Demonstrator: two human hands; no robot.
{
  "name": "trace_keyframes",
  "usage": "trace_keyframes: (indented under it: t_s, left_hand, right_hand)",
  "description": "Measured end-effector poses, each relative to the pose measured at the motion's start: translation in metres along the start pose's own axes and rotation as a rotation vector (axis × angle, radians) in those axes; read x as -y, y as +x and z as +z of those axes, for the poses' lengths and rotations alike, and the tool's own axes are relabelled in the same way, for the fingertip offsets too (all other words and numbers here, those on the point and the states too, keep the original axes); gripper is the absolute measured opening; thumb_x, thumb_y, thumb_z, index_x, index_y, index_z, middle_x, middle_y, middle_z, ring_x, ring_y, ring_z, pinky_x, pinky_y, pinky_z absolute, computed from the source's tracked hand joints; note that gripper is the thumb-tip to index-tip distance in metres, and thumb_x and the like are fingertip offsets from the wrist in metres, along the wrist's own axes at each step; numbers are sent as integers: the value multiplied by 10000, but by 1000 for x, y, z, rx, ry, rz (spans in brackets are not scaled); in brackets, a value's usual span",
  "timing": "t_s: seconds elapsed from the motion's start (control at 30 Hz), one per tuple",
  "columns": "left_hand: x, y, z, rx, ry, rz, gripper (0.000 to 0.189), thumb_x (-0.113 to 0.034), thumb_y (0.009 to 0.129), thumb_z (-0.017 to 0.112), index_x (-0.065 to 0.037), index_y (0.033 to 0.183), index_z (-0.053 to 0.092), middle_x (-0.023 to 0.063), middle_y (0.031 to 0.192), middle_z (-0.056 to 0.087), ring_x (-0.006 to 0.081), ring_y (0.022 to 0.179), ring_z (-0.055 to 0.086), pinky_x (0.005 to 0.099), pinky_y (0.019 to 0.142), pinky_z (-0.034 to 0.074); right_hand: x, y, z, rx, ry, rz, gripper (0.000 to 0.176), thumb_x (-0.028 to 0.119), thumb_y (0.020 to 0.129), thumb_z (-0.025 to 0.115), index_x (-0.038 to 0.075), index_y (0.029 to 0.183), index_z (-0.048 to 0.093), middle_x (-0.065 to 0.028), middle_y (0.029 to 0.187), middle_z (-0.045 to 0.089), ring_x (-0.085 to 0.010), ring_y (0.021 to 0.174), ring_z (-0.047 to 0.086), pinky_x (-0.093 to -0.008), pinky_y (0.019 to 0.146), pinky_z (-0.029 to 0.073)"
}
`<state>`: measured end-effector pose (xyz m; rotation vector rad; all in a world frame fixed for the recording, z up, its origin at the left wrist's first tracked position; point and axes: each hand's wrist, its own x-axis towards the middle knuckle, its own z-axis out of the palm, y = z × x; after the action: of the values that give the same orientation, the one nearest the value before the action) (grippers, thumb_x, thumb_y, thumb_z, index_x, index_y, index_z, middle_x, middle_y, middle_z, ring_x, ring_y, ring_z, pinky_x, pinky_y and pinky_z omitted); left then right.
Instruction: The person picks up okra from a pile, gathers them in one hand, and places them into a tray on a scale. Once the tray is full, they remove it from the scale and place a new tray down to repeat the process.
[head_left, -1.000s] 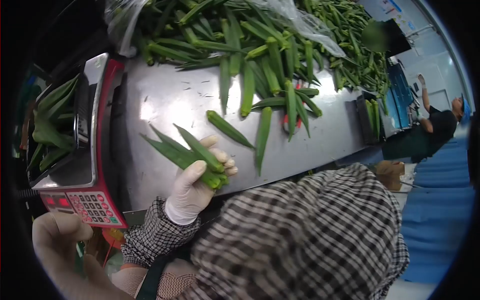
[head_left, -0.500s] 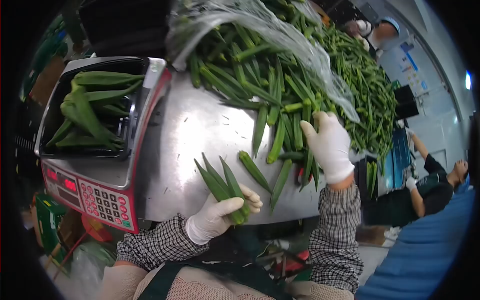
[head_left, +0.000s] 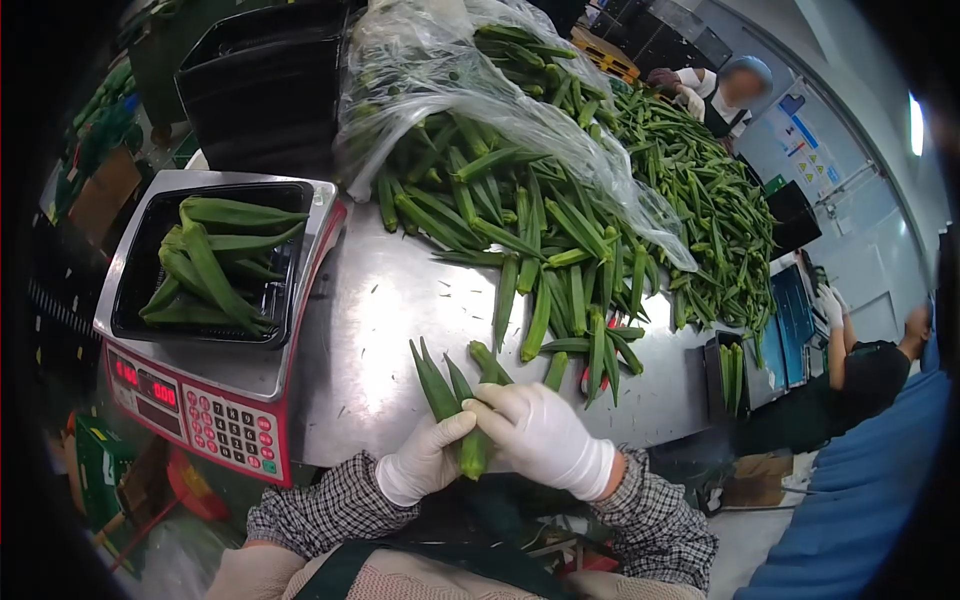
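My left hand (head_left: 425, 460), in a white glove, is closed around a few green okra pods (head_left: 437, 387), tips pointing away from me. My right hand (head_left: 545, 435), gloved too, meets it at the lower ends of these pods, its fingers bent and pressed against them. Behind the right hand, two loose okra pods (head_left: 487, 358) lie on the steel table (head_left: 385, 335), partly covered by it. Farther off is a big heap of okra (head_left: 560, 230), partly under a clear plastic bag (head_left: 520, 110).
On the left stands a red and silver scale (head_left: 235, 425) bearing a black tray (head_left: 290, 325) with several okra pods. A black crate (head_left: 265, 95) is behind it. Two other people work on the right side, one (head_left: 870, 385) near a small black container (head_left: 712, 375).
My right hand has left the edge of the okra heap and come back to the pods in my left hand. The view has shifted slightly. The left hand still holds its okra.
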<state>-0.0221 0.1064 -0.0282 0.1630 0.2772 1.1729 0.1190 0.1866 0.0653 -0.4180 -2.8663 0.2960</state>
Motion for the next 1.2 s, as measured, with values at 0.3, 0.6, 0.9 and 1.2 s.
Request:
trace_keyframes:
  t_s: [0.3,0.6,0.9,1.2]
  left_hand:
    - [-2,-1,6,-53,82,39,405,-128,833,558,-7,1203,445,135,1050,599,262,964,597,406,862,487]
    - [0,0,8,-99,116,110,441,-142,829,556,14,1222,428,143,1032,609,274,956,603,407,876,488]
    - [-3,0,9,-10,77,145,482,-105,822,558,-3,1267,402,168,1167,552,276,1077,551,416,895,481]
    - [-3,0,6,122,-19,96,478,-242,882,445,65,1250,442,193,1223,528,277,1131,526,399,946,439]
  right_hand:
    - [-128,10,-24,-510,-161,584,350,118,784,618,18,1110,542,-173,1041,565,-338,935,571,-398,792,478]
    - [-158,13,-35,-391,416,946,265,235,849,586,5,978,616,-72,744,622,-164,592,588,-274,547,469]
    - [-58,-42,2,-478,1682,812,323,278,932,508,-10,1067,561,-40,800,583,-118,585,514,-235,535,404]
    - [-34,-58,0,-588,1442,755,378,138,871,588,-61,1180,499,-67,849,579,-121,648,535,-247,606,466]
